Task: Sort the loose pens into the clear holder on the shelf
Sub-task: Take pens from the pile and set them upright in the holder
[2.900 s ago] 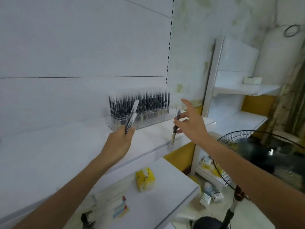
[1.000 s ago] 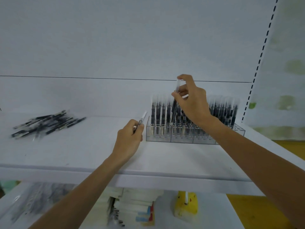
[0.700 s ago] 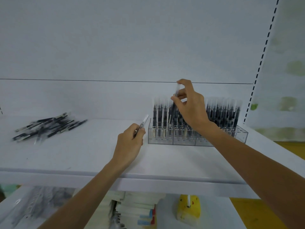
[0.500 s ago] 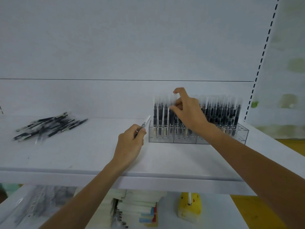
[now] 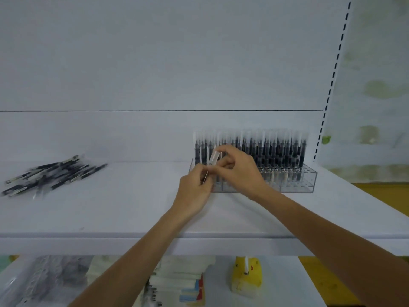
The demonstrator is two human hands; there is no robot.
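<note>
While the left hand (image 5: 194, 187) pinches a pen (image 5: 213, 157) low down, the right hand (image 5: 240, 172) pinches its pale cap end, just before the clear holder (image 5: 308, 181) on the shelf (image 5: 124, 209); loose pens (image 5: 52, 173) lie well left.

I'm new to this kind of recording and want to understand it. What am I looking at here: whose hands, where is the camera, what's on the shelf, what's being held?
There is no machine here. These are a person's two bare hands, filmed by one wide-angle camera worn on the head, looking forward and down. The white shelf carries a clear holder on the right, packed with upright dark pens. A pile of loose pens lies at the left. In front of the holder, the left hand grips one pen, and the right hand pinches its pale upper end. On a lower shelf sit a yellow object and stacked packets, too blurred to name.
</note>
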